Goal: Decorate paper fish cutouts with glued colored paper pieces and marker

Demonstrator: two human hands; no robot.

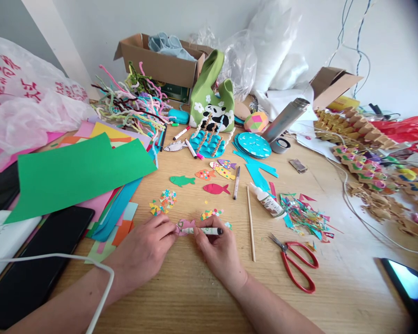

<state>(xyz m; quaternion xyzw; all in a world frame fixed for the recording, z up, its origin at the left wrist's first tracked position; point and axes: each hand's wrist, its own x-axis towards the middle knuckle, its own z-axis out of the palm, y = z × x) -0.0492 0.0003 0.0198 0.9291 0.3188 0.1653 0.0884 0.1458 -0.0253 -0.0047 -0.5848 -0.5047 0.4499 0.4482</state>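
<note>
A small pink paper fish lies at the front middle of the table. The fingertips of my left hand close on its left end. Between the fingers of my right hand is a white marker pen with a black end, its other end over the pink fish. Paper confetti piles lie just beyond both hands. Farther back are a red paper fish, a green paper fish and several patterned ones. A thin pen rests beside them.
Right of my hands lie a wooden stick, a glue bottle, paper scraps and red-handled scissors. Green paper and a black phone are at left. A white cable crosses above my left forearm.
</note>
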